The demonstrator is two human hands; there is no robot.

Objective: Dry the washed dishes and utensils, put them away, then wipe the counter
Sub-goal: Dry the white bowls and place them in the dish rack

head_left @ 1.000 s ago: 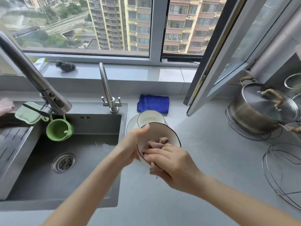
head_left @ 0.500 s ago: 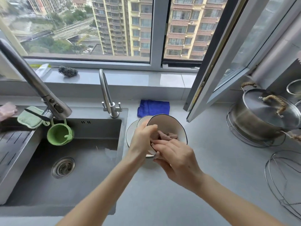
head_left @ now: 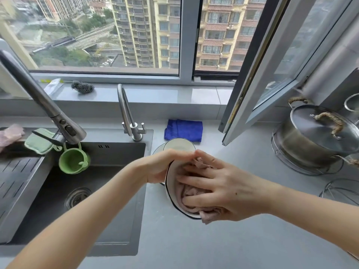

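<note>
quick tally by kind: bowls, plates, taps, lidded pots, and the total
bowls: 2, held bowl, back bowl
plates: 1, plate
taps: 2, big tap, small tap
lidded pots: 1, pot
total: 6

Left hand (head_left: 163, 166) curled in grip, right hand (head_left: 223, 191) flat (fingers (head_left: 196, 179) splayed).
</note>
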